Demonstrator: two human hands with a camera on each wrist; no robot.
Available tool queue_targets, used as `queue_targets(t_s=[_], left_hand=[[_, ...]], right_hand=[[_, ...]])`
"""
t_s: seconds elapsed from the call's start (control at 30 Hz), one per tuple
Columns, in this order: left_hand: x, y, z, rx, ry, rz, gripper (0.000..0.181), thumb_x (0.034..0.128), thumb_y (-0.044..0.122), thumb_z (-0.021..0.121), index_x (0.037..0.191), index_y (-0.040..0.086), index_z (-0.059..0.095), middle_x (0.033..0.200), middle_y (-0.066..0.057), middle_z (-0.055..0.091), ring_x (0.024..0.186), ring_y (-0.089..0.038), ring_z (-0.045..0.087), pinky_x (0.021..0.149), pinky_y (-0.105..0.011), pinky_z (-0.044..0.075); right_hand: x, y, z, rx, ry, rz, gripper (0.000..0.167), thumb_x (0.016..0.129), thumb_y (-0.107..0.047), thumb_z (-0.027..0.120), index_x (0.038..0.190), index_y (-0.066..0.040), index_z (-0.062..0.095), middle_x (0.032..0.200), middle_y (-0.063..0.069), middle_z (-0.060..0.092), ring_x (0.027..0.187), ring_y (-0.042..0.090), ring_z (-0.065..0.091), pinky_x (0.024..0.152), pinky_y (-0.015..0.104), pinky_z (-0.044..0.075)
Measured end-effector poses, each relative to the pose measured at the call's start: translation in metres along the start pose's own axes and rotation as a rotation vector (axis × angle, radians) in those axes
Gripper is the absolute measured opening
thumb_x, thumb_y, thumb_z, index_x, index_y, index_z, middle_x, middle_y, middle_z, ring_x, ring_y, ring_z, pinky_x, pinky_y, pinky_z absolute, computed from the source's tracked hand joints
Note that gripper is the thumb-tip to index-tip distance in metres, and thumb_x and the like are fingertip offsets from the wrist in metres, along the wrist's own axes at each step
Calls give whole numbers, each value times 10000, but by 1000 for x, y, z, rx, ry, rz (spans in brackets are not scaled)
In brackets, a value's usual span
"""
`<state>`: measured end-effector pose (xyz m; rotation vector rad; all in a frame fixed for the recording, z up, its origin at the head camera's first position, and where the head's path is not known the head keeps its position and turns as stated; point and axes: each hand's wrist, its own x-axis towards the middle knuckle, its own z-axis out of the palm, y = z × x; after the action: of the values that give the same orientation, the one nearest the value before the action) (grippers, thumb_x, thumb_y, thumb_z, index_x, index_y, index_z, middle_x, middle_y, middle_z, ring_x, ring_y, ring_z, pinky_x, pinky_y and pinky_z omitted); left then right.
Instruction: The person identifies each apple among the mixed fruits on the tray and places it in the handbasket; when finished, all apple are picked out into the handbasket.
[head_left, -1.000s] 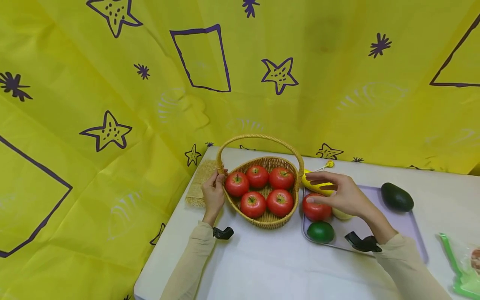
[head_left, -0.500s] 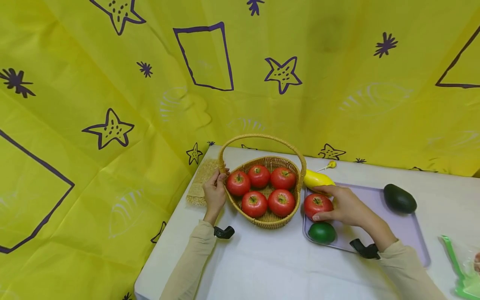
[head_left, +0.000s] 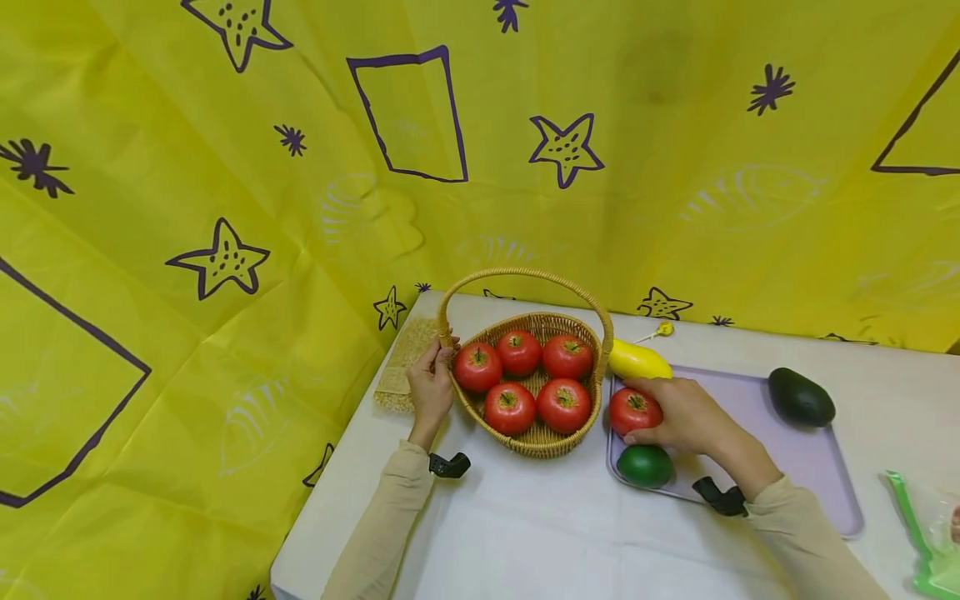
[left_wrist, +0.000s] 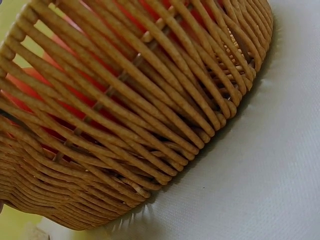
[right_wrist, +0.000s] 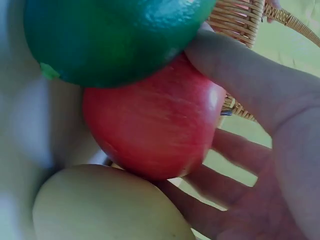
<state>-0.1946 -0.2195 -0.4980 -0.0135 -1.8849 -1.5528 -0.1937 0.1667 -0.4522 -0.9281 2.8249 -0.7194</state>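
Observation:
At the left end of a wicker basket (head_left: 543,449), my left hand (head_left: 430,393) grips the base of the arched handle. Several red apples lie inside the basket; the left wrist view shows its woven wall (left_wrist: 130,95) close up. My right hand (head_left: 690,418) curls round another red apple (head_left: 632,412) on the left part of the lilac tray (head_left: 795,467). Thumb and fingers lie on opposite sides of that apple (right_wrist: 155,122) in the right wrist view. A green lime-like fruit (head_left: 645,467) and a pale yellowish fruit (right_wrist: 105,207) are right beside it.
A long yellow fruit (head_left: 640,360) lies behind the apple, with a yellow lollipop (head_left: 663,330) beyond. A dark avocado (head_left: 801,398) is at the tray's right. Farther right is a green-handled item (head_left: 909,512); a flat bag (head_left: 397,375) lies left of the basket.
My right hand has come down from above the tray and closed round the apple, its fingers now reaching behind it. My left hand keeps its hold on the basket.

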Motion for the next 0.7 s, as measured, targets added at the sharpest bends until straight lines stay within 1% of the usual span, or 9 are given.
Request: queue_targets(t_s=[0.2,0.3,0.33,0.4,0.47,0.53,0.57,0.63,0.7], left_hand=[[-2,0,0,15,-5,-8,225,1052,7,605,1179,-131,730,1104,-315,753,1120,-441,732,967,-143,568],[-3,1,1,24,-3,-15,225,1054,-18,589,1169,-164,716,1114,-346,742,1136,-478,717,976,-117,549],[-3,2,2,26,-3,-15,227,1055,-29,582,1168,-180,708,1117,-358,736,1140,-492,711,979,-108,541],[-3,8,2,18,-8,-10,228,1058,-47,568,1154,-214,690,1120,-383,723,1145,-518,698,988,-104,534],[-4,17,2,12,-13,-6,234,1059,-55,561,1158,-232,676,1123,-390,719,1148,-525,694,992,-105,533],[-5,26,1,12,-16,-1,241,1061,-51,561,1187,-222,675,1123,-384,721,1146,-516,698,994,-113,537],[-5,28,0,12,-16,-2,244,1062,-47,561,1199,-214,677,1124,-381,722,1145,-510,701,994,-115,538],[-4,22,-1,10,-16,-3,257,1066,-13,576,1221,-184,688,1125,-353,736,1149,-488,709,996,-132,549],[-3,11,-2,9,-11,-4,262,1066,11,588,1239,-148,702,1128,-329,746,1153,-468,715,994,-138,554]], right_hand=[[-1,2,0,24,54,-11,785,668,-386,1023,1312,-45,729,1131,126,772,988,334,678,887,599,585],[-3,2,-1,39,68,-10,795,665,-372,1025,1326,-45,730,1194,159,768,1049,378,663,978,658,535],[-4,2,-2,40,71,-8,801,665,-377,1025,1333,-49,729,1212,172,762,1064,388,656,980,666,530],[-5,2,-3,54,82,-10,803,663,-368,1028,1339,-54,729,1233,199,748,1079,395,654,976,660,543],[-6,3,-6,85,95,-11,806,654,-355,1035,1339,-56,732,1237,219,732,1080,390,657,948,636,576],[-8,2,-9,112,112,-9,805,641,-338,1045,1334,-65,738,1219,212,716,1061,371,657,854,562,624],[-8,2,-11,132,122,-9,803,636,-328,1049,1329,-66,742,1213,205,708,1059,367,655,839,549,634],[-10,2,-14,169,143,-5,806,628,-328,1055,1327,-75,745,1198,189,688,1058,368,646,819,527,643],[-11,2,-16,185,172,0,807,614,-329,1062,1323,-99,752,1174,146,681,1050,340,644,807,439,646]])
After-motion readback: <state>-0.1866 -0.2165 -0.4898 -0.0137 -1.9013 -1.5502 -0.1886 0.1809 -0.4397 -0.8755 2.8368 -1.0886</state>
